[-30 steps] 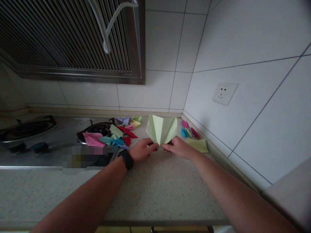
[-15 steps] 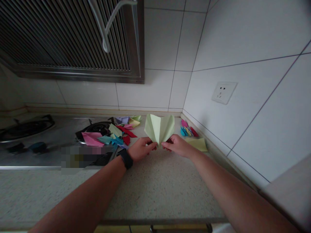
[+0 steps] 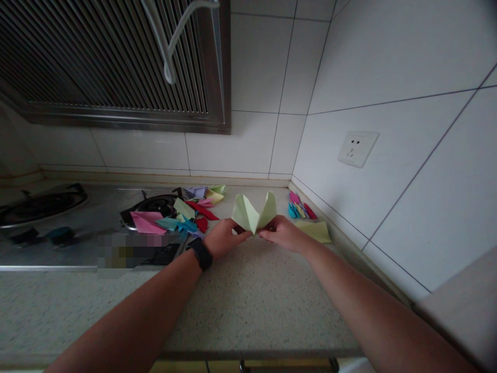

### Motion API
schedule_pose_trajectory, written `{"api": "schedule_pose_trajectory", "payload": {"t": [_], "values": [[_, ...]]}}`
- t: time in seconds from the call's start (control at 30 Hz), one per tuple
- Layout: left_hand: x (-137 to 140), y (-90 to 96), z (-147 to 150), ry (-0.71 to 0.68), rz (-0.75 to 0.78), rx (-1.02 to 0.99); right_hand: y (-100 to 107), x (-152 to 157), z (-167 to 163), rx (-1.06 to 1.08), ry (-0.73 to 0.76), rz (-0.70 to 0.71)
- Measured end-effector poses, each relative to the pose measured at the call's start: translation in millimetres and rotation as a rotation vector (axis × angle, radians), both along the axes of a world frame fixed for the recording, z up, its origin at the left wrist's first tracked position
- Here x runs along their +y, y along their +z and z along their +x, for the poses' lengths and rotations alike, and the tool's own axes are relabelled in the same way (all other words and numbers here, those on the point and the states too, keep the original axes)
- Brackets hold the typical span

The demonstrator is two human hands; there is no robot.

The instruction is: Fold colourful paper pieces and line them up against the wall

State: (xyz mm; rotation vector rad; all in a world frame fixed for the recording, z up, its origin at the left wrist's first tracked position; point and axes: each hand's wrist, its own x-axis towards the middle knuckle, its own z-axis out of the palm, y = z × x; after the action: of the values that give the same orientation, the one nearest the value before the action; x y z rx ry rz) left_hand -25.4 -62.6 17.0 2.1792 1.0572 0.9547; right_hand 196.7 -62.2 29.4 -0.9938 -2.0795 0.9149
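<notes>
A pale green sheet of folded paper (image 3: 248,213) stands just above the counter, creased into a V with two raised flaps. My left hand (image 3: 227,237), with a dark watch at the wrist, pinches its lower left edge between thumb and fingers. Gripping the lower right edge is my right hand (image 3: 281,233), its thumb close to the left one near the paper's bottom point. The fingers behind the paper are partly hidden. Beyond my right hand lies a flat yellow-green paper sheet (image 3: 316,231).
Colourful folded papers, among them a pink one (image 3: 148,221), spread over the gas stove (image 3: 89,254) and counter (image 3: 256,300) at left. More small folded papers (image 3: 298,208) lie in the back right corner. A range hood (image 3: 116,116) overhangs the stove; a wall socket (image 3: 357,148) is at right.
The pale green paper's middle has dropped toward me, so its fan shape now reads as a V with two separate flaps. Both hands keep nearly the same place.
</notes>
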Motion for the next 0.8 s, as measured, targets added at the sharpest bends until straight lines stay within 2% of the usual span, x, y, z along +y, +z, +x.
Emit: {"api": "schedule_pose_trajectory", "payload": {"t": [0.1,0.23,0.37,0.5,0.8], "values": [[-0.2,0.3,0.6,-0.002,0.022,-0.042,3.4,-2.8,-0.9,-0.024,-0.015,0.017],[-5.5,7.2,1.0,-0.03,0.034,-0.069,9.5,-8.3,-2.1,0.045,-0.011,-0.032],[-9.7,14.1,0.1,-0.073,-0.007,-0.087,13.5,-12.1,-1.5,0.085,0.018,-0.061],[-7.7,12.3,-0.4,-0.086,-0.056,-0.132,14.9,-14.8,-0.7,0.089,0.044,-0.057],[-7.2,9.7,0.2,-0.081,-0.056,-0.132,10.5,-13.3,-2.4,0.106,0.018,-0.067]]}}
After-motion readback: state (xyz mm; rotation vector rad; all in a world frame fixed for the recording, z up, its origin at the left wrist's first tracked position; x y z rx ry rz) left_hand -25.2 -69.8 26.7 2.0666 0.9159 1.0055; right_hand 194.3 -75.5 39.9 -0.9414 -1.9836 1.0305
